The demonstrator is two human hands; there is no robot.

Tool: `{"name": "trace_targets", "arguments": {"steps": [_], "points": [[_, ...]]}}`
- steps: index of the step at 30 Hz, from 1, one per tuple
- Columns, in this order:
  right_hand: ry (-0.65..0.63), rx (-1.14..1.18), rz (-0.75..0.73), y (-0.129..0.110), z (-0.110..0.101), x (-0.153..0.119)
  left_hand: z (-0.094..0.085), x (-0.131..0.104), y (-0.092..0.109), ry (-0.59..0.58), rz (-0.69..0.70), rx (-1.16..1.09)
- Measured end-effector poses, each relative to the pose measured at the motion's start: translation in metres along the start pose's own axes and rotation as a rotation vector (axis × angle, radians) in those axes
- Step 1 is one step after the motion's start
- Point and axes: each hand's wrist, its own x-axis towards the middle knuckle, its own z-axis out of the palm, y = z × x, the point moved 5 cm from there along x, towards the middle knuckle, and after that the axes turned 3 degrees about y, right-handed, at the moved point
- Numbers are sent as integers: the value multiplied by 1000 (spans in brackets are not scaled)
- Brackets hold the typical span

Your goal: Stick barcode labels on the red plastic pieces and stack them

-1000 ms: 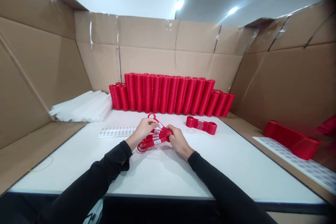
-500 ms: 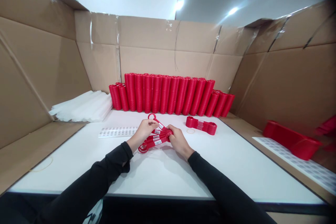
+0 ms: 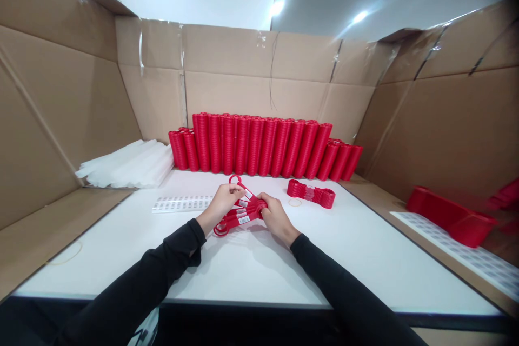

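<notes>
In the middle of the table, several flat red plastic pieces with a ring at each end (image 3: 233, 220) lie fanned out, white barcode labels on their shafts. My right hand (image 3: 278, 217) is closed around their stacked right-hand ends. My left hand (image 3: 222, 204) sits over the fan's left side, thumb and fingertips pinched beside the label (image 3: 248, 193) on the uppermost piece. Whatever is between those fingertips is hidden. Left of that hand lies a label sheet (image 3: 182, 204). A bundle of matching red pieces (image 3: 311, 193) rests to the right, near a thin rubber band (image 3: 294, 202).
Tall stacks of red pieces (image 3: 255, 146) line the back of the white table (image 3: 251, 275). White plastic sleeves (image 3: 127, 165) are piled at back left. Cardboard walls (image 3: 227, 75) enclose three sides. More red pieces (image 3: 450, 215) sit on label sheets (image 3: 466, 254) at far right.
</notes>
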Motion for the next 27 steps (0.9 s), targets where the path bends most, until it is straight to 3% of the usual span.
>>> {"name": "trace_targets", "arguments": {"steps": [6,12,15,21,27], "points": [[-6,6,-10,0,1,0,1,3,-1,35,85,117],[-14,16,-11,-1,3,-1,2,-9,15,115,313,634],[-17,24,-9,-2,2,-2,3,-15,20,139,375,749],[-33,59,-16,-4,4,-2,-16,-6,10,229,225,780],[-19,45,9,-1,4,-1,-28,10,6,148,331,643]]}}
